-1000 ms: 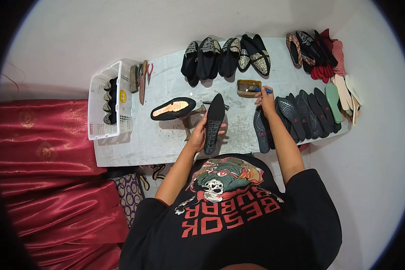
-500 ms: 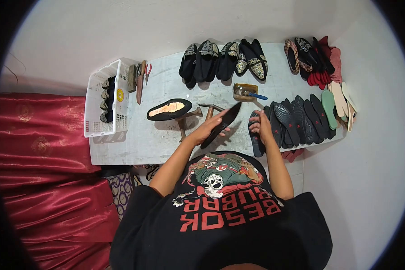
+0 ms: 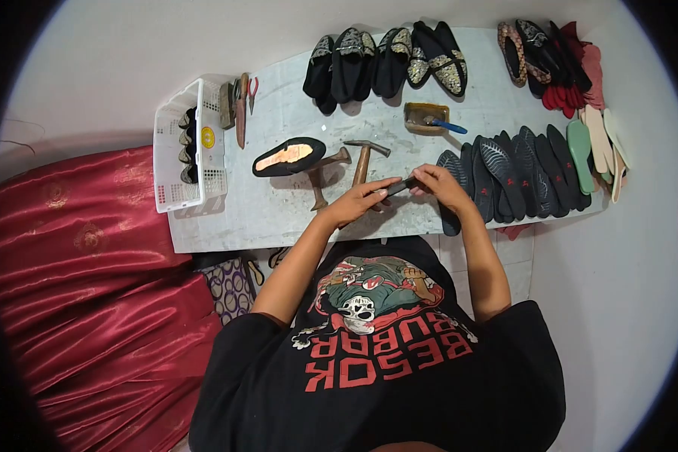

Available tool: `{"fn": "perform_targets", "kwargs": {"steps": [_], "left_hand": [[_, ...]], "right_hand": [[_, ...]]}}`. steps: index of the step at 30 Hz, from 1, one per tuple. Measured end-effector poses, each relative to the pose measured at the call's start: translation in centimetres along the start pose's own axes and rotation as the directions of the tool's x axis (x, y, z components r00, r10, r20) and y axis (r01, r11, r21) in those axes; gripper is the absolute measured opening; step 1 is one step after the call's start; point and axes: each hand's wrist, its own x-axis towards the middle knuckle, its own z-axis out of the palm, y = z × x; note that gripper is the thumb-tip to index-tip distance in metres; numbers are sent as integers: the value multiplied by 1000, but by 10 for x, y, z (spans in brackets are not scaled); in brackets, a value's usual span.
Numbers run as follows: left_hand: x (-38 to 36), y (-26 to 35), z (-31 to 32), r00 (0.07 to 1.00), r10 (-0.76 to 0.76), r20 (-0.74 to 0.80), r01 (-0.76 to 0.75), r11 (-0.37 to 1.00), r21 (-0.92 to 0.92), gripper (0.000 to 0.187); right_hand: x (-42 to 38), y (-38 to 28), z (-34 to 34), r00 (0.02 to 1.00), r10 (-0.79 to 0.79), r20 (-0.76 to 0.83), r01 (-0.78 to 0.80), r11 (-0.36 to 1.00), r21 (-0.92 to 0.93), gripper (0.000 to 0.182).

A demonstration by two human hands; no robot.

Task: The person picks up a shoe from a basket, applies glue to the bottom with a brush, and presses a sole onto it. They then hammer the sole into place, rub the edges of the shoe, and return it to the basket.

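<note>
Both hands hold a black shoe sole [image 3: 401,186], seen nearly edge-on over the front of the table. My left hand [image 3: 360,203] is closed around its left end, and my right hand [image 3: 440,187] pinches the right end. Just beyond the left hand lies a hammer [image 3: 363,162] with a wooden handle. A black shoe upper [image 3: 288,157] with a pale inside rests on a metal shoe anvil [image 3: 320,177] to the left. Beside my right hand, several black soles [image 3: 508,177] lie in an overlapping row.
A glue container [image 3: 427,118] with a blue-handled brush [image 3: 448,125] sits behind the hands. Finished-looking black shoes [image 3: 352,68] line the back edge. At left stand a white basket [image 3: 192,151], a knife [image 3: 241,113] and red-handled pliers [image 3: 253,94]. Green and beige insoles [image 3: 579,154] lie at right.
The sole has turned from upright to nearly edge-on. My right hand has moved from beside the sole row to grip its end. The camera view has shifted.
</note>
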Motion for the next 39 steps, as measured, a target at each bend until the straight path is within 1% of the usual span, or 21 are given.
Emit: {"fn": "perform_targets", "kwargs": {"steps": [1,3,5,6,7,9,11,13,15,17,18,21,22,25,27,29,32,33,35,36,39], "left_hand": [[-5,4,1,999,15,-35,-15,1000,-9,54],[-12,2,-1,996,5,-92,-7,1000,-21,61],[-15,-13,-6,981,130,-146,-126,991,31,76],[-19,-12,-9,983,121,-138,-99,983,157,88],[-22,-11,-11,983,125,-138,-103,982,157,88],[-30,-12,-15,989,123,-84,-79,910,408,88],[-33,-26,-17,988,138,-67,-100,910,403,87],[-37,-33,-16,996,-12,-83,36,953,300,86],[-45,-39,-12,999,25,-46,-11,961,275,91],[-53,-44,-11,928,371,-34,-313,825,471,96],[-58,-42,-15,936,353,-11,-301,813,499,97],[-57,-63,-32,906,418,-70,-331,801,499,90],[-61,-61,-38,897,435,-77,-347,802,487,90],[-83,-52,-60,933,354,-56,-303,862,406,81],[-105,-39,-72,883,470,7,-426,794,434,81],[-124,-30,-89,868,495,-17,-443,792,421,79],[-141,-24,-124,693,703,-157,-539,651,534,65],[-147,-21,-137,690,706,-159,-541,649,536,65],[-160,-11,-164,680,723,-121,-444,537,717,65],[-161,-12,-175,625,771,-126,-433,477,765,64],[-161,-20,-208,650,742,-162,-378,500,779,65]], "right_hand": [[-3,-5,2,1000,7,9,-7,1000,4,35],[-8,-17,6,985,-165,-53,161,984,-71,27],[-11,-26,6,980,-191,-50,188,980,-62,24],[-13,-32,8,969,-237,-66,234,971,-56,25],[-15,-36,11,955,-284,-84,281,958,-49,27],[-20,-48,20,948,-306,-86,309,951,24,29],[-26,-61,29,928,-368,-55,370,929,15,30],[-28,-68,39,925,-373,-73,368,927,-79,31],[-29,-74,52,925,-349,-148,313,924,-221,31],[-30,-78,68,909,-359,-210,297,914,-278,30],[-30,-81,77,894,-368,-257,280,904,-322,29],[-29,-68,91,830,-415,-371,254,876,-411,27],[-33,-70,100,830,-389,-400,244,898,-366,27],[-44,-72,114,817,-391,-423,279,912,-302,27],[-45,-65,113,829,-402,-388,310,909,-279,30],[-46,-59,113,855,-414,-312,365,908,-206,35],[-28,-60,143,867,-411,-281,366,909,-198,46],[-20,-64,154,864,-424,-273,386,904,-182,51],[2,-55,160,870,-434,-234,415,901,-128,42],[13,-57,172,866,-444,-230,425,896,-127,41],[45,-56,190,855,-470,-220,451,883,-133,37]]}}
